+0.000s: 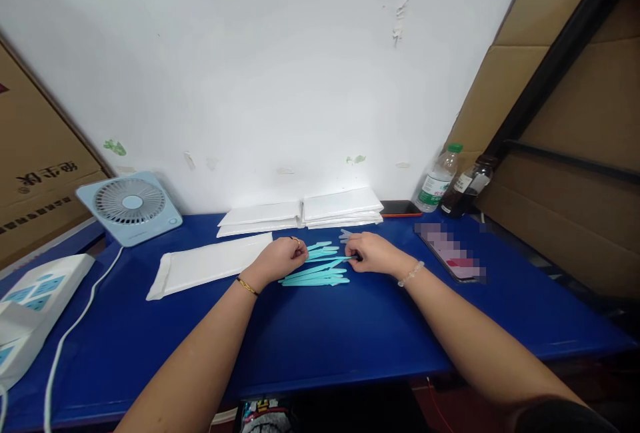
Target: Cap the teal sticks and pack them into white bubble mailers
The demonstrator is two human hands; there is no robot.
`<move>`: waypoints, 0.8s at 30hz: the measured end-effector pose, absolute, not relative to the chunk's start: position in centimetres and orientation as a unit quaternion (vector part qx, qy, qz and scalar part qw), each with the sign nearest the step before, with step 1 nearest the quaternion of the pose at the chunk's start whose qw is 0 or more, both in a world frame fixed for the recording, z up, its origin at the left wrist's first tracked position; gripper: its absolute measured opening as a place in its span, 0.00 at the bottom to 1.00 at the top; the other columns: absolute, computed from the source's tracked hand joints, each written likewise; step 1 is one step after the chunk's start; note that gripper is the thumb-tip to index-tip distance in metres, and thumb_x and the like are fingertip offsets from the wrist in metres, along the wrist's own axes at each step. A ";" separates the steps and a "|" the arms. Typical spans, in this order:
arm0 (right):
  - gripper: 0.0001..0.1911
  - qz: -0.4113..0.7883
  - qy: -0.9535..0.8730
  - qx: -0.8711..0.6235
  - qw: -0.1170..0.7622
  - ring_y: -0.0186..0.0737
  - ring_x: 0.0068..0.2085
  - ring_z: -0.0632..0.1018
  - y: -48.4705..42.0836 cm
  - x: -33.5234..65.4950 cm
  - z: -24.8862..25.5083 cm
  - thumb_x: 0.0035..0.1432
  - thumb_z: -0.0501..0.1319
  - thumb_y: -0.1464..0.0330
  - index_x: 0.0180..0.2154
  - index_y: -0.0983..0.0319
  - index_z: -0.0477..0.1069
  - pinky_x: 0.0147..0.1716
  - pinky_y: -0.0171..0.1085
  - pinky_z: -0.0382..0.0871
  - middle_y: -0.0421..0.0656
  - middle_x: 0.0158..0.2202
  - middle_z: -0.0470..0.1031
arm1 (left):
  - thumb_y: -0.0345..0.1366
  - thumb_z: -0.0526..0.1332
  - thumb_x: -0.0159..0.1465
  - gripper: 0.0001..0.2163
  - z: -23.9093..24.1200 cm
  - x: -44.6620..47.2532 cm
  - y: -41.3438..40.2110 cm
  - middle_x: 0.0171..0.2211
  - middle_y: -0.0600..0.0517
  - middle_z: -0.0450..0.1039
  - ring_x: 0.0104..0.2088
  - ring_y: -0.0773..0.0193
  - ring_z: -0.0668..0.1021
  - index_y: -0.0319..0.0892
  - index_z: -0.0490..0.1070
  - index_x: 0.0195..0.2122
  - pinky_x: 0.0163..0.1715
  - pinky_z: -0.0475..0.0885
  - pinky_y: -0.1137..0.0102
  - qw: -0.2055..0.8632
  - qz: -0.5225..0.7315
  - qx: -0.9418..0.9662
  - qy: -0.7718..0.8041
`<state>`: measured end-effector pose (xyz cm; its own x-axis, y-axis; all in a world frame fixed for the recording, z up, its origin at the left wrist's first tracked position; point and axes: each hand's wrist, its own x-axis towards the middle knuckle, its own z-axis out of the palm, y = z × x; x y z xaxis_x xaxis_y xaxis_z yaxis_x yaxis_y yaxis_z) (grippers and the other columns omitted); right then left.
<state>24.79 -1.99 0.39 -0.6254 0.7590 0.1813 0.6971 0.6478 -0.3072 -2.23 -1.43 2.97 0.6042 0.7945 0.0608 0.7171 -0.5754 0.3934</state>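
Teal strips [314, 277] lie fanned out on the blue table [350, 333], right between the hands. The right hand [373, 253] pinches the end of a single strip [331, 259]. The left hand [280, 258] curls at its other end; gripping or merely touching, there's no telling. A white envelope [210, 266] lies just left, envelope stacks [320, 212] behind, fan [131, 205] and bottles [440, 180] further off. The phone [453, 253] screen is blurred.

Between the left hand [280, 260] and the right hand [373, 253]: roughly eight teal strips [315, 278] (overlapping, so hard to count). Left of the left hand: one white envelope [210, 266], one fan [131, 205]. Beyond both: two envelope stacks [343, 206]. Beyond the right: two bottles [439, 180], two phones [453, 253].
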 end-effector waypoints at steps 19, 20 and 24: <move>0.10 0.323 -0.828 -0.414 0.197 0.36 0.32 0.73 -2.6 26.6 2.0 0.54 0.62 0.62 0.33 0.62 0.75 0.32 0.33 0.65 0.43 0.32 0.74 | 0.40 0.50 0.64 0.12 2.2 -2.3 -1.2 0.26 0.53 0.71 0.26 0.66 0.69 0.42 0.69 0.29 0.26 0.59 0.72 0.171 0.133 0.885 0.412; 0.10 0.312 -0.822 -0.423 0.220 0.36 0.33 0.73 -2.4 26.5 1.7 0.55 0.61 0.62 0.33 0.62 0.75 0.32 0.34 0.65 0.43 0.33 0.74 | 0.40 0.49 0.64 0.13 2.1 -2.3 -1.2 0.26 0.53 0.70 0.25 0.66 0.69 0.43 0.69 0.30 0.25 0.58 0.72 0.171 0.132 0.885 0.413; 0.12 0.313 -0.799 -0.442 0.261 0.36 0.32 0.72 -2.0 26.0 0.7 0.57 0.60 0.60 0.35 0.63 0.73 0.32 0.35 0.65 0.43 0.32 0.73 | 0.41 0.49 0.64 0.13 2.1 -2.3 -1.2 0.25 0.53 0.70 0.25 0.66 0.69 0.43 0.69 0.30 0.25 0.58 0.72 0.173 0.128 0.883 0.416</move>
